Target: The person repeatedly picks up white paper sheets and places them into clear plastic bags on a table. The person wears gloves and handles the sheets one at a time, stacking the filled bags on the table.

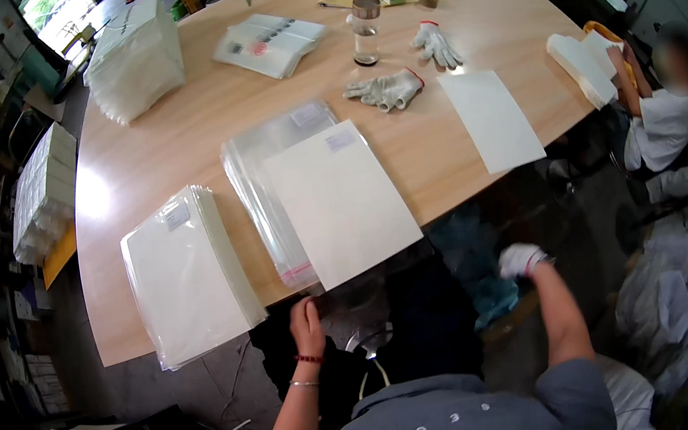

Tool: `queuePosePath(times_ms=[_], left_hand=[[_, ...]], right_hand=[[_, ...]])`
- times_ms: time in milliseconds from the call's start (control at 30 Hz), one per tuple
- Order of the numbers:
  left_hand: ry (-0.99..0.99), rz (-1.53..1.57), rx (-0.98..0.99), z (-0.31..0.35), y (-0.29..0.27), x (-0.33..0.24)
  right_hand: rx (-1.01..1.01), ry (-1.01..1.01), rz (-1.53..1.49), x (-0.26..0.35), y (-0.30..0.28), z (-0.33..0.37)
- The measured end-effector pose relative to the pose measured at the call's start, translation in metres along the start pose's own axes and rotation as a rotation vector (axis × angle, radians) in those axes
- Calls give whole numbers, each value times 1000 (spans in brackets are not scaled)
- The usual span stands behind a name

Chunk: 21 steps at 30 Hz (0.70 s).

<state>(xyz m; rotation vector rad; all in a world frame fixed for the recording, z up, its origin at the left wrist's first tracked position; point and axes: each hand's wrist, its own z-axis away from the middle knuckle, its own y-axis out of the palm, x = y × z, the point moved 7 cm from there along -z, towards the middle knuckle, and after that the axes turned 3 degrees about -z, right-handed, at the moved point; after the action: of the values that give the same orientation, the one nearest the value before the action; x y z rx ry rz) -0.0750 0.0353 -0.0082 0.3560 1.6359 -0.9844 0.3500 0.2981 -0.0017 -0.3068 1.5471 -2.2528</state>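
My left hand (307,327), bare, is at the table's near edge with its fingers stretched toward it; nothing shows in it. Just beyond its fingertips lies a stack of clear plastic bags (261,218) with a pink strip along the near end. A white sheet (345,206) with a small label partly covers the bags and reaches the edge. Left of these is a pile of white sheets in clear sleeves (186,277). My right hand (522,260), in a white glove, hangs off the table to the right, near blue plastic (492,295); its fingers are too blurred to read.
On the table (122,171) are a tall stack of plastic packs (134,64), printed bags (269,43), a glass jar (365,32), two work gloves (386,91) and a loose white sheet (492,119). A person (660,113) handles papers at the right.
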Motion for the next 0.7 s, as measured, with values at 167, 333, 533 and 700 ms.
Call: queuePosePath(times_ms=[167,333,533,700], left_hand=[[553,-786,-129,0,-8,-65],[891,-676,43,-5,11,-95],[642,-618,117,-28,10,-81],[333,-729,-16,-36,1,-68]], right_hand=[[-473,-388,-637,126,-52,8],[-321,-684,-902,184,-108,-8],[-304,-720,-708,182,-112,-24],[-440,-323,-460,193,-103,-29]])
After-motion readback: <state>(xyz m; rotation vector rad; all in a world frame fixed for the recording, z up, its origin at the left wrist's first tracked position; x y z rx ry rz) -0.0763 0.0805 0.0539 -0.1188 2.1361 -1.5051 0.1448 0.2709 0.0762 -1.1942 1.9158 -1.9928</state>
